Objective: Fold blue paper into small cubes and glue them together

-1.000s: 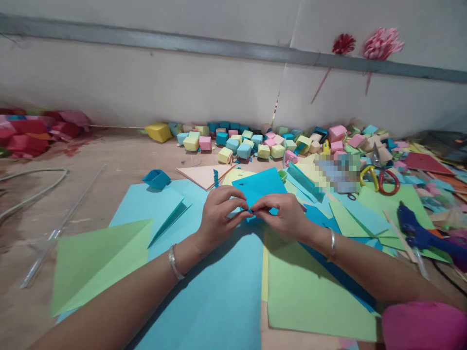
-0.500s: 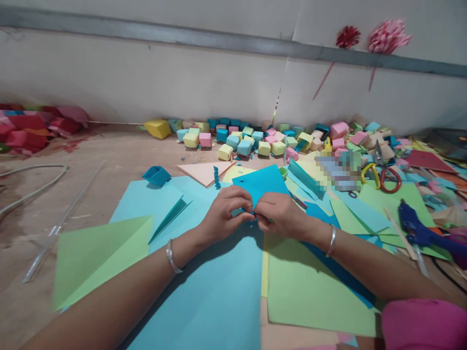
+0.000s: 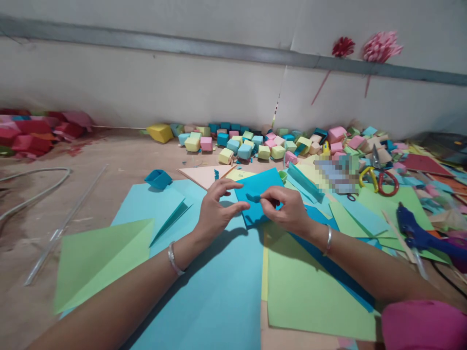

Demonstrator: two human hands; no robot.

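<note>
My right hand pinches a small blue paper strip between thumb and fingertips, above a bright blue paper sheet. Just left of it, my left hand is open, thumb and fingers apart with nothing between them. Beneath both hands lies a large light blue sheet. A curled dark blue paper piece shows beyond my left fingers. Farther left is a folded blue paper box, its top open.
Small folded paper cubes line the wall. On the right lie scissors and a blue glue gun. Green sheets spread at the near right, a creased green sheet at the left. A clear glue stick lies far left.
My hands were together, fingertips meeting over a small piece. Now they are apart: the left has opened, and the right holds the blue strip. The view has tilted slightly.
</note>
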